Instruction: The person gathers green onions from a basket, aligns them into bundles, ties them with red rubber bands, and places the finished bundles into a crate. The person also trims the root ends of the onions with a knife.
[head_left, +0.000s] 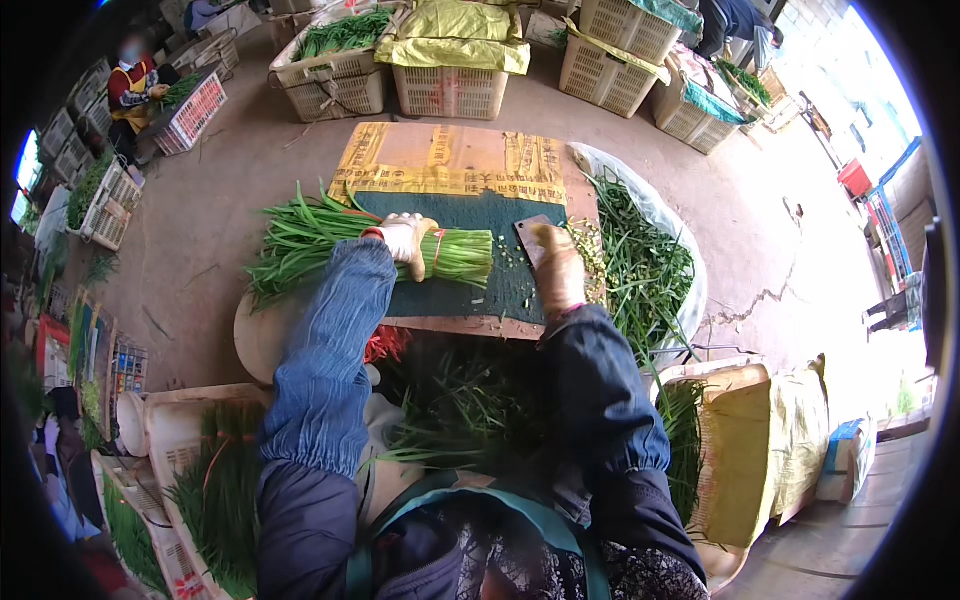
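Observation:
My left hand (405, 238), in a pale work glove, presses around a bundle of garlic chives (466, 256). The bundle lies sideways on a dark green mat (442, 301), its leaves to the left and its evenly cut stem ends to the right. A red band (438, 244) wraps the stems just right of my glove. My right hand (559, 271), also gloved and slightly blurred, grips a flat metal cutting blade (531, 234) a little right of the stem ends. Small stem trimmings (589, 251) are scattered around the blade and along the board's right side.
The mat covers part of a low board (405, 150) with yellow printed tape. Loose leaves fill a plastic-lined container (679, 217) at its right. Crates of chives (221, 480) stand on both sides of me. Lidded crates (450, 94) stand ahead. A masked person (135, 94) sits far left.

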